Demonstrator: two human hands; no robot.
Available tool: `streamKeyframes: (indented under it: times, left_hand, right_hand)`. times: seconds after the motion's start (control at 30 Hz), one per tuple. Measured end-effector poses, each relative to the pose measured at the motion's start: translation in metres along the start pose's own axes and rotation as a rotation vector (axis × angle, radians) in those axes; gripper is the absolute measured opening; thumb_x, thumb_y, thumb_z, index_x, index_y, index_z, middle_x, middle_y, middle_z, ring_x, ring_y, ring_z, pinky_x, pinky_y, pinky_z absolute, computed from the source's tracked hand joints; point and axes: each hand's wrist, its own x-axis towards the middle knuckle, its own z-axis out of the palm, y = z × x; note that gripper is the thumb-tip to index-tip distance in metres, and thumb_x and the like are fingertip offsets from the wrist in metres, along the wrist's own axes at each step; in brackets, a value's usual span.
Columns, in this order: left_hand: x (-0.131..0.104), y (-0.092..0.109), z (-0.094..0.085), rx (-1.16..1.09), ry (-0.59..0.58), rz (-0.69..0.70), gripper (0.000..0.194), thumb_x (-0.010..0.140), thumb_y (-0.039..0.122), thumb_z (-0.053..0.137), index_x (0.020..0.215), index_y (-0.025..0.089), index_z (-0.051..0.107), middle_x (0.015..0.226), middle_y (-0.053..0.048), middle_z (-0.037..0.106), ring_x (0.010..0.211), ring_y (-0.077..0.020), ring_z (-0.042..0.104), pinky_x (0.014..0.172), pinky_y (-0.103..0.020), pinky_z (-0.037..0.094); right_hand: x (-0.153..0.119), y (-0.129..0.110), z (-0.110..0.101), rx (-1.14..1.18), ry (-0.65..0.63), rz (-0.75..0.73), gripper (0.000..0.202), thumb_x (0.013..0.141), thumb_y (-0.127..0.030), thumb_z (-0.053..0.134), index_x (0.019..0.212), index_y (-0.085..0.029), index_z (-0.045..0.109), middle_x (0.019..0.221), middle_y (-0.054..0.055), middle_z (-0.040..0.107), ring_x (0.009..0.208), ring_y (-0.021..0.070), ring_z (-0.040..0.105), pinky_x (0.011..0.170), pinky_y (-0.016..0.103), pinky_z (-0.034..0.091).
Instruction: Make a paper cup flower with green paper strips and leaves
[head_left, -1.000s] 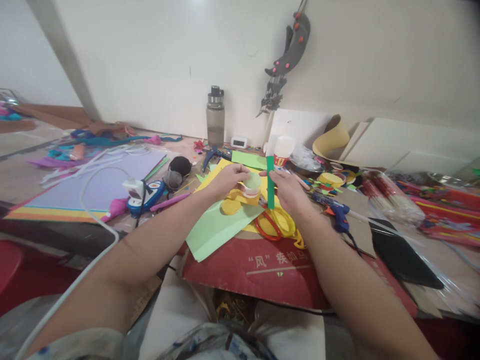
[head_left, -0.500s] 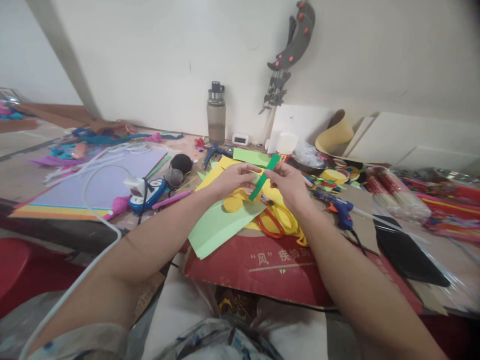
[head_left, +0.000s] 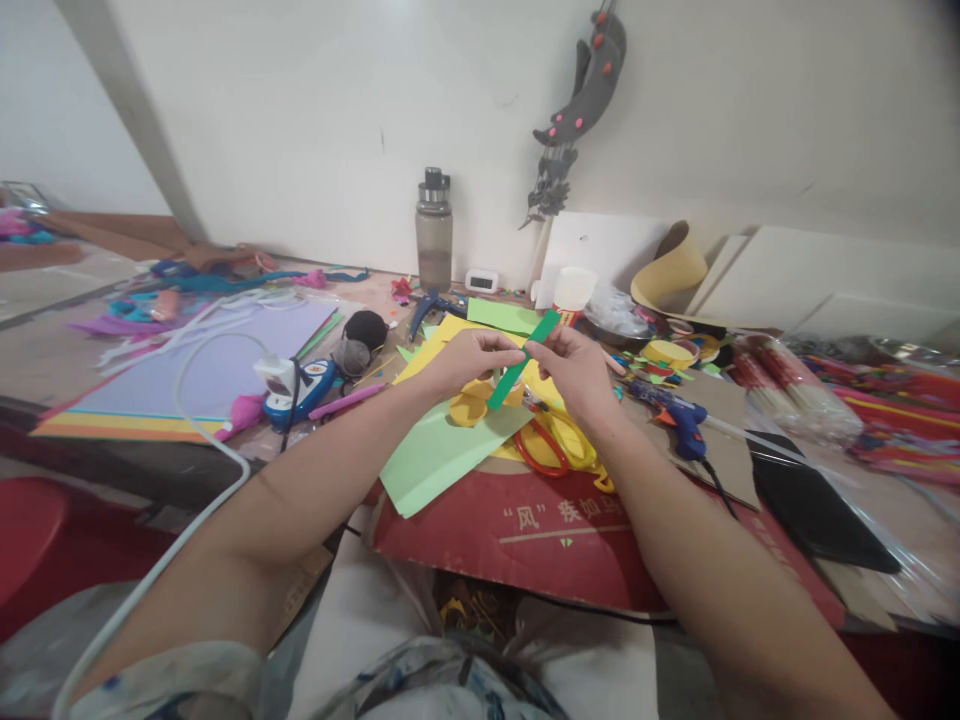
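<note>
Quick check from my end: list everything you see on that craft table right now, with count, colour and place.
dark green paper strip: 1, tilted, pinched between both hands
light green paper sheet: 1, under the hands
yellow paper pieces: several, below the left hand
scissors with orange and yellow handles: 1, below the right hand
blue hot glue gun: 1, right of the hands
grey water bottle: 1, upright by the wall
white paper cup: 1, behind the hands
purple paper sheet: 1, far left
red printed cardboard: 1, front edge
black tray: 1, right
left hand: grips the strip
right hand: grips the strip
</note>
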Motion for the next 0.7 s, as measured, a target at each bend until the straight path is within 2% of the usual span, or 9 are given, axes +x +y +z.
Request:
streamKeyframes:
  times: [0.1, 0.2, 0.37, 0.53, 0.7]
  left_hand:
    - [0.002, -0.002, -0.001, -0.003, 0.021, -0.019, 0.03, 0.069, 0.04, 0.079, 0.076, 0.013, 0.067, 0.064, 0.001, 0.06, 0.054, -0.0048, 0.045, 0.051, -0.021, 0.031]
    - [0.005, -0.004, -0.004, -0.045, 0.059, -0.026, 0.03, 0.067, 0.038, 0.081, 0.073, 0.013, 0.065, 0.062, 0.002, 0.057, 0.052, -0.0044, 0.044, 0.05, -0.02, 0.029]
    - [0.008, -0.001, -0.01, -0.17, 0.189, -0.056, 0.028, 0.063, 0.033, 0.081, 0.07, 0.014, 0.062, 0.06, 0.003, 0.053, 0.05, -0.0043, 0.043, 0.047, -0.02, 0.027]
    - [0.008, 0.001, -0.014, -0.164, 0.212, -0.154, 0.023, 0.068, 0.028, 0.078, 0.068, 0.014, 0.06, 0.053, 0.004, 0.05, 0.045, -0.0038, 0.039, 0.044, -0.019, 0.022]
    - [0.011, -0.005, -0.02, -0.055, 0.238, -0.271, 0.019, 0.073, 0.024, 0.071, 0.064, 0.015, 0.056, 0.047, 0.005, 0.045, 0.037, -0.0043, 0.033, 0.04, -0.021, 0.014]
  right_hand:
    - [-0.001, -0.001, 0.0, -0.07, 0.014, -0.01, 0.038, 0.068, -0.052, 0.076, 0.065, -0.021, 0.054, 0.055, -0.004, 0.054, 0.05, 0.01, 0.044, 0.05, 0.026, 0.033]
    - [-0.002, -0.004, -0.004, -0.186, 0.023, -0.017, 0.038, 0.075, -0.054, 0.07, 0.065, -0.019, 0.058, 0.06, 0.0, 0.062, 0.053, 0.0109, 0.046, 0.052, 0.026, 0.035]
    - [-0.004, -0.016, -0.015, -0.502, -0.002, -0.029, 0.037, 0.086, -0.049, 0.06, 0.068, -0.017, 0.063, 0.066, 0.002, 0.067, 0.06, 0.0131, 0.053, 0.058, 0.026, 0.036]
    - [-0.009, -0.038, -0.015, -0.814, -0.189, 0.03, 0.028, 0.095, -0.041, 0.054, 0.097, -0.016, 0.067, 0.086, 0.007, 0.074, 0.075, 0.0164, 0.064, 0.067, 0.026, 0.04]
    - [-0.024, -0.057, -0.012, -1.196, -0.485, 0.144, 0.033, 0.092, -0.046, 0.059, 0.104, -0.016, 0.067, 0.103, 0.014, 0.073, 0.095, 0.0255, 0.067, 0.072, 0.03, 0.042]
